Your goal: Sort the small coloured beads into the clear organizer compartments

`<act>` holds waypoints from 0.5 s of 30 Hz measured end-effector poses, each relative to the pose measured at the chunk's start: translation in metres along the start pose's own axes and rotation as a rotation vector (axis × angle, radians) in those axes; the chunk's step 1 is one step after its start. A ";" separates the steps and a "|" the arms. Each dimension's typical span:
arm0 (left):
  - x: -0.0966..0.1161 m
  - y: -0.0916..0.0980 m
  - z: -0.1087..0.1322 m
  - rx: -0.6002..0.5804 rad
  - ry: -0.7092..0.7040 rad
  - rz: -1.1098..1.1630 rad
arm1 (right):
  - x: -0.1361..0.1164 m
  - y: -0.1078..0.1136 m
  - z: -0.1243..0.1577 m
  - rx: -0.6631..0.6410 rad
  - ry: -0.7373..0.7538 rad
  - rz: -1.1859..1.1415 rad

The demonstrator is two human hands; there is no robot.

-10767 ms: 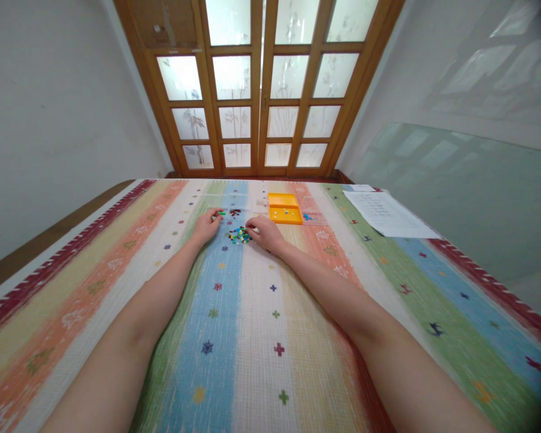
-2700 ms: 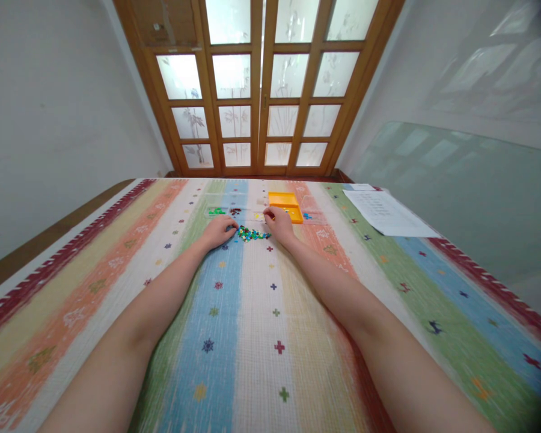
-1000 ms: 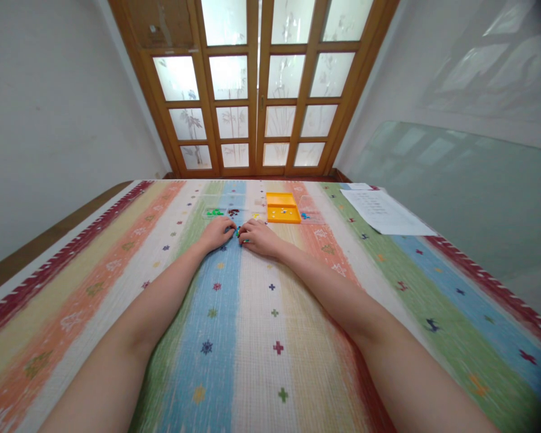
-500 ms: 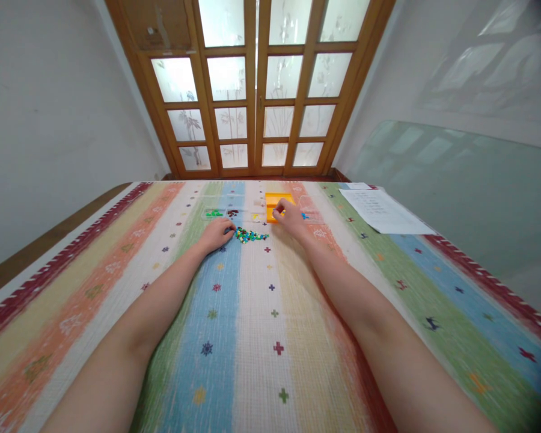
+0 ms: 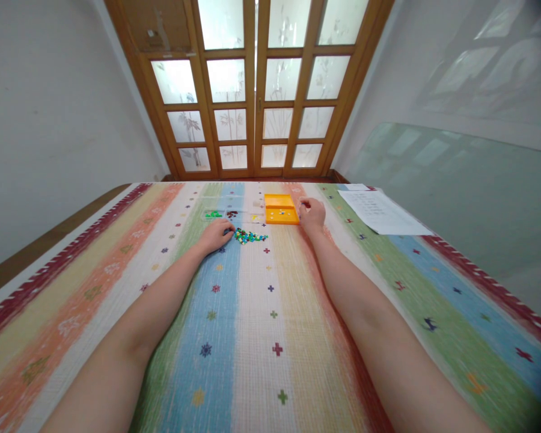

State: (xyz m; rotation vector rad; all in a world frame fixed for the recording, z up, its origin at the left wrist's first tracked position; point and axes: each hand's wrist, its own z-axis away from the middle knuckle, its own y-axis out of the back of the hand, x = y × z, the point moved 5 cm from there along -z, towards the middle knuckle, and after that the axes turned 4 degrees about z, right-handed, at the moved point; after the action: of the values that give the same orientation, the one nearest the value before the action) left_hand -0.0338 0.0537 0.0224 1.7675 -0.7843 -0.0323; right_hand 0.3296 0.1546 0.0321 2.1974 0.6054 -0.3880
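Observation:
A small heap of mixed beads (image 5: pixel 249 237), mostly green, blue, white and yellow, lies on the striped tablecloth. My left hand (image 5: pixel 217 236) rests at the heap's left end, fingers curved and thumb a little apart from them. Just right of an open orange box (image 5: pixel 282 214), which has a few pale bits inside, is my right hand (image 5: pixel 313 214). Its thumb and fingers are drawn together over the clear tray's right end; whatever is between them is too small to name. Green beads (image 5: pixel 213 214), dark brown beads (image 5: pixel 232 214) and yellow beads (image 5: pixel 255 218) lie apart in clear trays.
Printed paper sheets (image 5: pixel 379 211) lie on the table's right side. The tablecloth (image 5: pixel 261 337) reaches the table's far edge, with wooden glass-paned doors (image 5: pixel 255 102) beyond. A pale glass panel (image 5: pixel 460 192) leans against the right wall.
My right hand has moved right, from over the orange box to beside it, so the box's inside now shows. My left hand has stayed by the bead heap.

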 end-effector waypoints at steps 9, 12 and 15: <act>0.001 0.001 0.000 -0.004 -0.001 0.015 | 0.011 0.000 0.002 0.016 -0.095 0.104; 0.001 0.001 0.000 -0.011 0.003 0.011 | 0.015 0.000 0.002 0.028 -0.126 0.092; 0.001 0.001 0.000 -0.006 -0.004 0.014 | 0.019 0.000 0.005 0.014 -0.192 0.140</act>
State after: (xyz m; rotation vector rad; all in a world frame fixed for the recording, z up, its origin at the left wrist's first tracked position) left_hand -0.0332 0.0529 0.0235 1.7567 -0.7987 -0.0291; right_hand 0.3453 0.1568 0.0204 2.1692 0.3429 -0.5230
